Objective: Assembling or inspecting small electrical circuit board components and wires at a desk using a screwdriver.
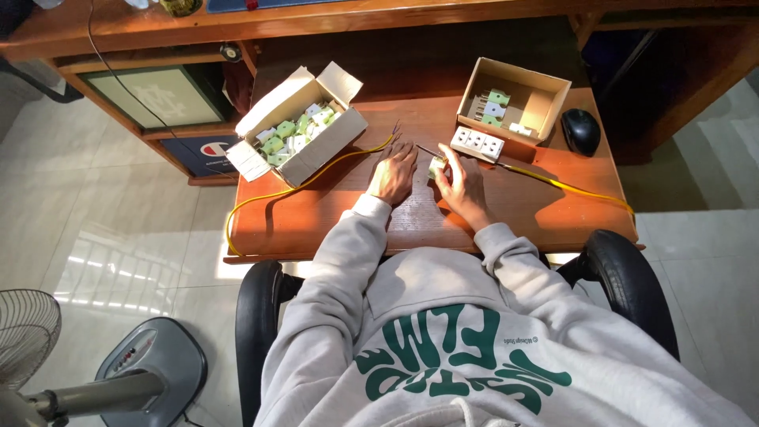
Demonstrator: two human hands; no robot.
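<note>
Item 1: small white-and-green plastic plug piece [436, 166], pinched in my right hand [461, 183], fingers curled closed round it, held just over the table centre. Too small to read which way its face points; can't tell its own long axis.

Item 2: thin dark-handled screwdriver [428, 149], also at my right hand, tip end toward the plug piece. Long axis runs diagonal, upper left to lower right, handle end pointing away toward far left.

Item 3: left hand [393, 174], open, flat, palm down on the reddish-brown wooden table [332, 225], gripping nothing; fingertips near the bare end of the yellow cable [316, 178].

Item 4: white multi-socket strip [477, 143], just beyond right hand, at the near edge of the small open cardboard box [553, 95] w/ only a few green/white pieces in it.

Item 5: long open cardboard box [261, 111] at left, well filled w/ the same pieces.

Item 6: black computer mouse [581, 131], far right.

Progress, my est.: early. One piece in hand, a few in the small box, bulk in the left box; cable end loose, not joined to anything.
</note>
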